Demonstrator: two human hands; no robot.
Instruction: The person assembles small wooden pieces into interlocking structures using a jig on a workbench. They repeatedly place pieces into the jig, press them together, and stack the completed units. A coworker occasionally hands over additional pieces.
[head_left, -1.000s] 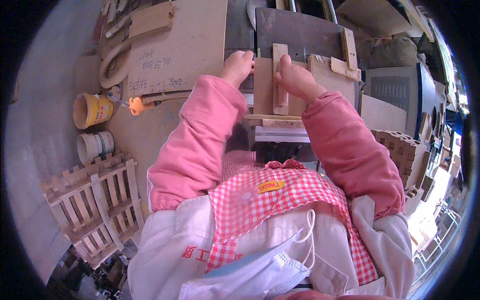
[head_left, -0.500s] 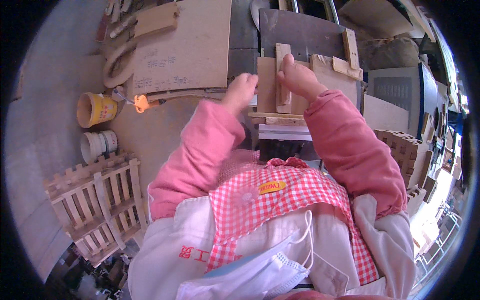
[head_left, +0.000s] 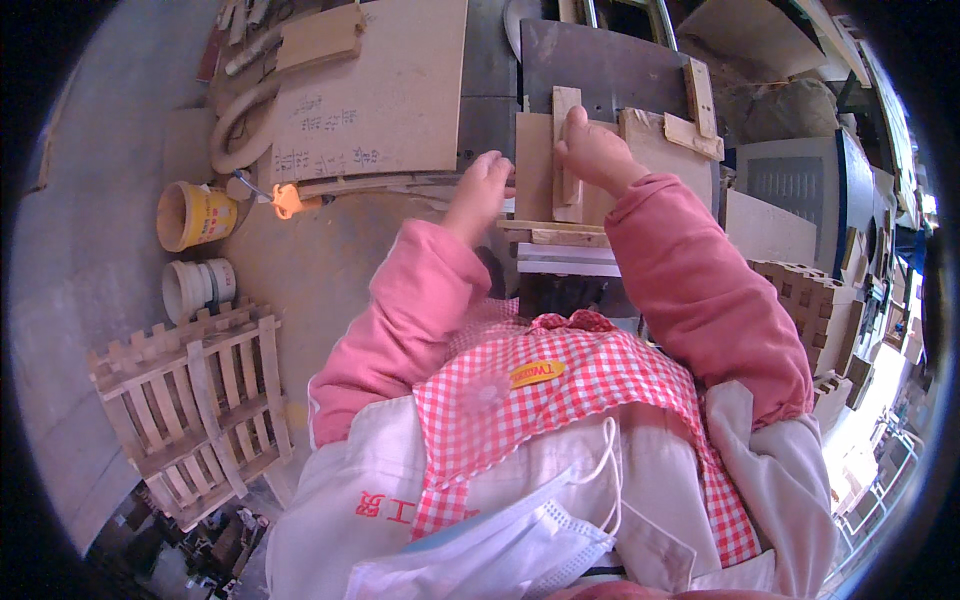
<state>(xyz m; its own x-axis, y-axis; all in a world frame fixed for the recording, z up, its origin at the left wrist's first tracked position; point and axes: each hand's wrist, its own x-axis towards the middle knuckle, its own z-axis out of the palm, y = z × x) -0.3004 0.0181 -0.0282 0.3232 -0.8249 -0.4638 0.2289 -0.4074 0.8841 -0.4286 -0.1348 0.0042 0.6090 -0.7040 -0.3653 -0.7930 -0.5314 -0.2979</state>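
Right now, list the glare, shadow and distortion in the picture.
Head view, right edge: glare washes out a bright patch; head view, lower left: dark clutter sinks into shadow; head view, rim: black corners, fisheye bending; head view, centre: the right hand and wooden strip show clearly.

Just one view here: it's the left fisheye of a head-worn pair, looking steeply down past the wearer's chest. Closest to the lens is the pale blue-and-white pleated face mask [head_left: 490, 555] at the bottom, then the red-and-white checked cloth apron [head_left: 570, 378]. The bare left hand [head_left: 482, 190] and bare right hand [head_left: 598, 155] sit farther out, above mid-frame, by the dark grey flat desk [head_left: 488, 122]. Super wide, so grey floor [head_left: 95, 240] gets in on the left and straight edges bow near the black rim.
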